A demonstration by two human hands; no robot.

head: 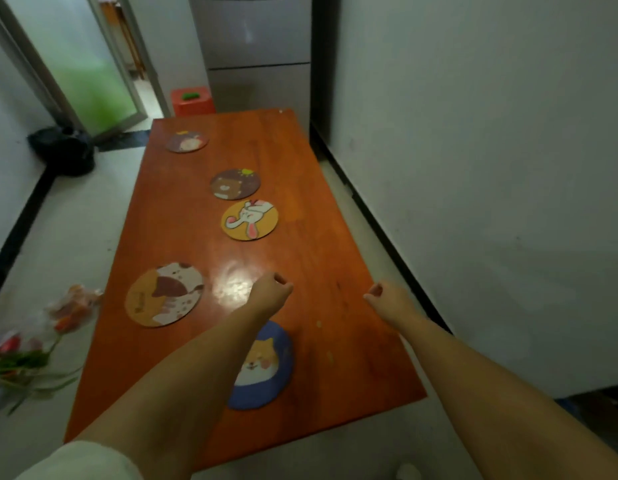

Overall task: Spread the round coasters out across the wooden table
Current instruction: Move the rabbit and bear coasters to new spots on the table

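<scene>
Several round coasters lie apart on the orange-brown wooden table (311, 237). A dark one with a pale animal (187, 141) is farthest, then a brown bear coaster (235, 184) and a yellow rabbit coaster (249, 220). A tan and white dog coaster (164, 294) sits near the left edge. My left forearm partly covers a blue shiba coaster (266, 367). My left hand (271, 289) is closed in a fist above the table's middle. My right hand (385, 295) is also a fist, near the right edge. Neither holds anything.
A white wall runs close along the table's right side. A grey fridge (252, 57) and an orange stool (192, 102) stand past the far end. A bag with flowers (34, 344) lies on the floor at the left, and a black bag (63, 150) sits by the door.
</scene>
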